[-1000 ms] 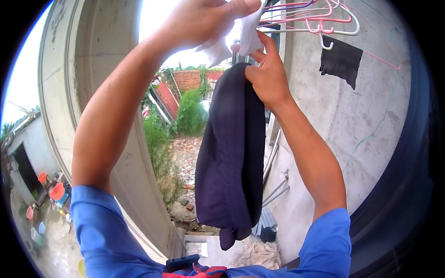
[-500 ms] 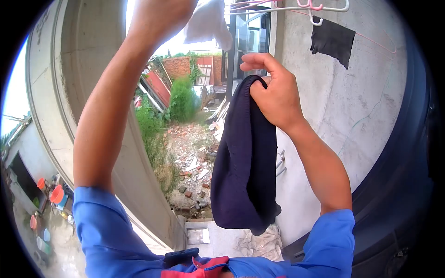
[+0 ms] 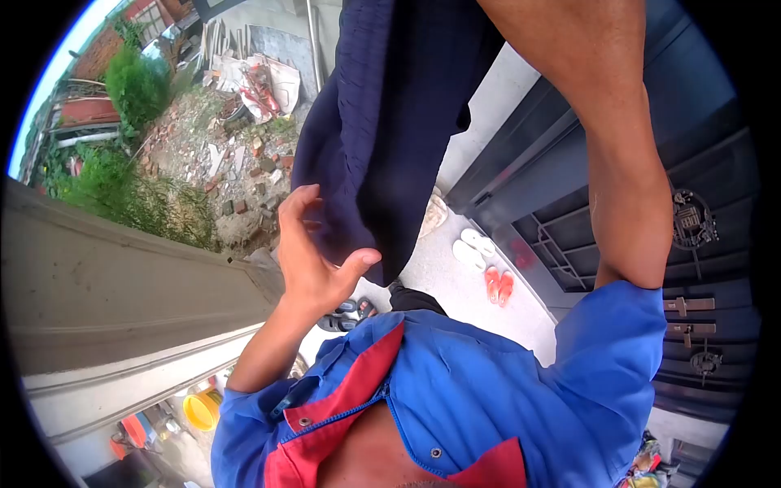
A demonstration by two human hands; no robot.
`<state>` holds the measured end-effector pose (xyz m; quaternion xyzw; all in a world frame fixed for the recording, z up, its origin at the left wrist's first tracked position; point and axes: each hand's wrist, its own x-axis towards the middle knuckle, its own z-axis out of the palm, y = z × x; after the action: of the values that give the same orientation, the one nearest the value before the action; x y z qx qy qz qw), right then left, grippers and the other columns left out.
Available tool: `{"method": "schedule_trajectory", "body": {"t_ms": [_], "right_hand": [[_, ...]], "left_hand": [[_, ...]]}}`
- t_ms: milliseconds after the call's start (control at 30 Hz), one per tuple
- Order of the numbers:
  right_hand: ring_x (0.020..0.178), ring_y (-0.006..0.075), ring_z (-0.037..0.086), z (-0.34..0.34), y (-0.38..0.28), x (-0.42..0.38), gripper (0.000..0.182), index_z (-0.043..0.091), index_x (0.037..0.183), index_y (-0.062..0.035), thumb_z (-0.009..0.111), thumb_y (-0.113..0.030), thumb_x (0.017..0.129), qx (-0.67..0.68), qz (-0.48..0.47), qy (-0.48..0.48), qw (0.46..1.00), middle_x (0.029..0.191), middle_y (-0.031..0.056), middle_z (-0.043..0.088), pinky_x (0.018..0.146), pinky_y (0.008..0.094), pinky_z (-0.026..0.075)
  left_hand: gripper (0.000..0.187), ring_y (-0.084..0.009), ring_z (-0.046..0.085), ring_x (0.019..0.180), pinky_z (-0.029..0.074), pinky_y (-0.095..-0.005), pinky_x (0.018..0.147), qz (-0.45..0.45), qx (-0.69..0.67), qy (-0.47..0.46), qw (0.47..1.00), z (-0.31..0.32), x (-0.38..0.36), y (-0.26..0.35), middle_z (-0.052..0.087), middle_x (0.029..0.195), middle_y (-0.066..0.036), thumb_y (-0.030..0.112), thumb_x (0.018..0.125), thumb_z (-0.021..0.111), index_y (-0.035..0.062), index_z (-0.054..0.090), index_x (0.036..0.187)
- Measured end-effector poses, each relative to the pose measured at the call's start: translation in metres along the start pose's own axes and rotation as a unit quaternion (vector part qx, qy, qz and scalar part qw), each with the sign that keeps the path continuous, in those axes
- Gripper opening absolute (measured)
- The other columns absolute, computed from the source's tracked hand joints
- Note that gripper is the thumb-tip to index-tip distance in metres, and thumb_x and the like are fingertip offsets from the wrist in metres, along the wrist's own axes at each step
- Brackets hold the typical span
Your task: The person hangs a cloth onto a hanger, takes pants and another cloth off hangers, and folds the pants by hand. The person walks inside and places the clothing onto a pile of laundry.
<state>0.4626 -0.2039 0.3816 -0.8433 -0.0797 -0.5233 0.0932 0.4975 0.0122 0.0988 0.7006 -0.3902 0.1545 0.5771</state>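
A dark navy garment (image 3: pixel 390 122) with a gathered, stitched band hangs in front of me; its upper end runs out of the top of the view. Its lower folds come down near my jacket. My right hand (image 3: pixel 561 24) is raised at the top edge, its fingers cut off by the frame, and the cloth hangs from it. Beside the garment's lower left side is my left hand (image 3: pixel 313 264), open, with thumb and fingers spread around the fold and the fingertips right at the fabric.
White slippers (image 3: pixel 473 249) and red slippers (image 3: pixel 499 286) lie on the pale floor by a dark metal door (image 3: pixel 691 268). Dark sandals (image 3: pixel 346 313) are below my left hand. Rubble (image 3: pixel 236 179) and green plants (image 3: pixel 134 89) lie outside, beyond a concrete ledge (image 3: pixel 130 276).
My view has tilted down. My left hand has dropped from high up to the garment's lower side, fingers spread. The garment and right hand now sit higher in view; the hanger rail has left it.
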Motion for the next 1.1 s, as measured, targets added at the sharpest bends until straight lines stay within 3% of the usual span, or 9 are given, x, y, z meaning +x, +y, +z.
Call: {"method": "schedule_trajectory", "body": {"t_ms": [133,267,433,633,700,767,900,967,1100], "right_hand": [[0.074,0.0409,0.066,-0.042,0.006,-0.033,0.016,0.063,0.08,0.0066,0.059,-0.009,0.079,-0.24,-0.092,0.023,0.966,0.074,0.0255,0.064,0.069,0.0453,0.052],[0.078,0.0418,0.067,-0.111,-0.014,-0.049,0.018,0.063,0.082,0.0074,0.057,-0.009,0.079,-0.198,0.138,-0.085,0.967,0.078,0.027,0.065,0.074,0.0453,0.052],[0.079,0.0372,0.07,-0.187,0.038,-0.105,0.025,0.071,0.087,0.0064,0.054,-0.01,0.081,-0.192,0.116,-0.042,0.974,0.082,0.0253,0.07,0.076,0.0405,0.054],[0.097,0.0275,0.065,-0.341,0.096,-0.239,0.022,0.071,0.078,0.0018,0.052,-0.01,0.079,-0.146,0.24,-0.004,0.96,0.109,0.0166,0.072,0.083,0.028,0.047],[0.076,0.0105,0.065,-0.435,0.164,-0.335,0.027,0.074,0.106,-0.0018,0.057,-0.003,0.085,-0.023,0.535,0.107,0.838,0.098,0.0048,0.074,0.065,0.0282,0.052],[0.088,0.0133,0.065,-0.432,0.1,-0.353,0.03,0.069,0.106,0.0059,0.05,-0.002,0.085,0.151,0.545,0.211,0.798,0.099,0.0073,0.07,0.072,0.0273,0.054],[0.095,0.0185,0.066,-0.509,0.065,-0.444,0.065,0.062,0.118,0.0063,0.067,-0.05,0.085,0.252,0.524,-0.015,0.813,0.112,0.0129,0.065,0.084,0.0294,0.054],[0.117,0.03,0.062,-0.539,0.043,-0.446,0.059,0.069,0.123,-0.0165,0.088,-0.041,0.073,0.129,0.339,-0.198,0.911,0.119,0.0057,0.068,0.105,0.0456,0.046],[0.092,0.0244,0.07,-0.556,0.007,-0.483,0.04,0.073,0.109,-0.0081,0.085,-0.036,0.082,-0.074,0.407,-0.234,0.88,0.1,0.0088,0.072,0.081,0.0352,0.054]], "left_hand": [[0.101,-0.0511,0.047,0.129,0.042,-0.0537,0.104,0.197,-0.009,-0.031,0.98,0.053,-0.03,0.017,0.039,0.143,-0.038,0.061,0.06,0.091,0.0053,0.046,0.13],[0.086,-0.0566,0.037,0.138,0.033,-0.0686,0.107,0.221,0.102,-0.099,0.965,0.111,-0.056,0.012,0.03,0.153,-0.035,0.01,0.061,0.082,0.0286,0.051,0.138],[0.038,-0.0378,0.061,0.119,0.045,-0.0505,0.104,0.234,0.023,-0.144,0.961,0.133,-0.031,0.044,0.065,0.127,-0.018,-0.002,0.07,0.071,0.0048,0.07,0.107],[0.016,-0.0185,0.067,0.098,0.05,-0.0313,0.091,-0.105,-0.341,-0.115,0.927,0.157,-0.002,0.097,0.071,0.109,-0.01,0.007,0.096,0.069,-0.0042,0.068,0.107],[0.018,-0.019,0.068,0.097,0.052,-0.032,0.089,-0.121,-0.439,-0.029,0.89,0.178,0.001,0.14,0.071,0.106,-0.01,0.006,0.095,0.069,-0.0037,0.067,0.11],[0.018,-0.0193,0.069,0.096,0.055,-0.0321,0.085,-0.093,-0.445,-0.037,0.89,0.201,-0.001,0.177,0.072,0.106,-0.01,0.005,0.094,0.07,-0.0036,0.067,0.11],[0.016,-0.0194,0.073,0.078,0.059,-0.0277,0.069,-0.131,-0.399,-0.062,0.905,0.256,-0.014,0.26,0.074,0.095,-0.01,0.007,0.092,0.073,-0.0031,0.071,0.104],[0.015,-0.0192,0.073,0.077,0.059,-0.0275,0.069,-0.146,-0.371,-0.101,0.912,0.282,-0.016,0.277,0.075,0.092,-0.012,0.008,0.09,0.076,-0.0041,0.072,0.098],[0.021,-0.0178,0.073,0.079,0.059,-0.0283,0.073,-0.131,-0.32,-0.194,0.918,0.337,-0.036,0.305,0.075,0.091,-0.012,0.01,0.087,0.08,-0.0057,0.073,0.098]]}}
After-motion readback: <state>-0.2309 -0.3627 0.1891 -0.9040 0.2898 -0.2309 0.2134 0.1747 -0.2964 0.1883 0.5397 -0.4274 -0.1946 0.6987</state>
